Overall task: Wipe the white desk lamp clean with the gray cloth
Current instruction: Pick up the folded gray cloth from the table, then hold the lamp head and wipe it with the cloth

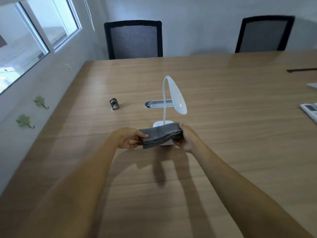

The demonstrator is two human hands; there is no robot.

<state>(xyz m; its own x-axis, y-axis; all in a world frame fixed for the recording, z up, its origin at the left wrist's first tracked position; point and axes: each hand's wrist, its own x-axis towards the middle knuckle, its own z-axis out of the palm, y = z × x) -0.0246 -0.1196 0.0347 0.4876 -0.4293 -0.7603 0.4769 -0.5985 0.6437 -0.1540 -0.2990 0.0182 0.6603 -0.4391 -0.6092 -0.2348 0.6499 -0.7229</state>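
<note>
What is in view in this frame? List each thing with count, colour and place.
desk lamp: one, white, mid-table, base partly hidden by the cloth
cloth: one, gray, folded, held over the lamp base
table: one, wood-grain
cable grommet: one, silver, behind the lamp
small metal object: one, gray, left of the grommet
office chairs: two, black, far side of the table
calculator: one, white, right edge
leaf decals: two, green, left wall
window: one, left wall
left hand: grips the cloth's left end
right hand: grips its right end
</note>
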